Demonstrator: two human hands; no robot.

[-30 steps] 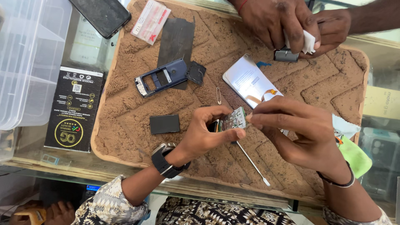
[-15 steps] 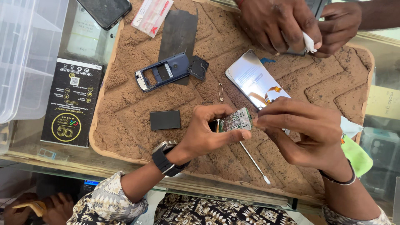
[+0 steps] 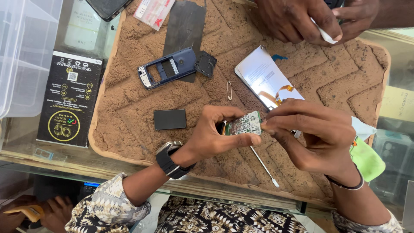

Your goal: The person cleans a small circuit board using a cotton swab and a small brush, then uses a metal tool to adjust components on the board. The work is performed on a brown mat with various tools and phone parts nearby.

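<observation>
While your left hand [image 3: 211,138] pinches the small green circuit board [image 3: 245,124] between thumb and fingers, your right hand [image 3: 317,136] meets it from the other side, fingertips closed on the board's right edge. Board sits in the air between the two hands, above the brown textured work mat [image 3: 129,116], tilted slightly. Left wrist carries a dark watch [image 3: 169,160].

Just below the hands: a thin metal probe tool [image 3: 264,167] lying flat on the mat, partly under your right hand. Left of your left hand: a small black rectangular battery [image 3: 170,119]. Further up from it: a blue phone housing [image 3: 167,68] and a small black plastic part [image 3: 206,64], touching a dark grey sheet [image 3: 185,23]. Up from your right hand: a phone display panel [image 3: 263,77] with an orange flex cable, and a safety pin [image 3: 229,90] beside it.

Across the mat, another person's hands [image 3: 302,19] hold a white scrap; what else they grip, cannot tell.
</observation>
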